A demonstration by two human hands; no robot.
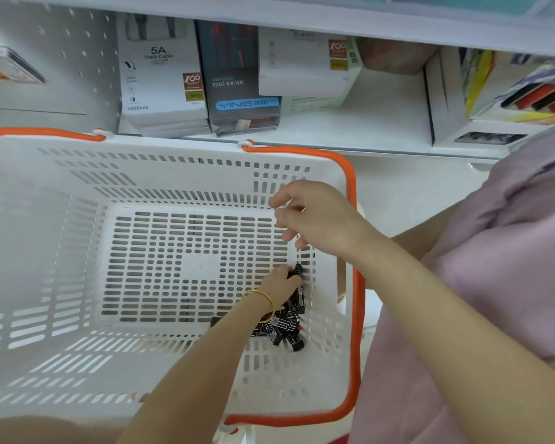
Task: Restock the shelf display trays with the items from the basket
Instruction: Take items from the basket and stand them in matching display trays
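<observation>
A white slotted basket (61, 251) with orange handles (353, 283) sits below the shelf. Several small black items with white circuit-like print (285, 328) lie heaped in its bottom right corner. My left hand (279, 285), a gold bangle on its wrist, reaches down into that corner and its fingers curl round one of the black items (297, 273). My right hand (311, 216) hovers higher, over the basket's right side, with fingers loosely curled and nothing visible in them.
The white shelf (382, 123) behind the basket holds a white 5A data cable box (161, 78), a dark YINS earphone box (237, 81), a pale green-edged box (305, 65) and white display boxes with coloured items (510, 91) at right. A perforated panel (61, 59) stands at left.
</observation>
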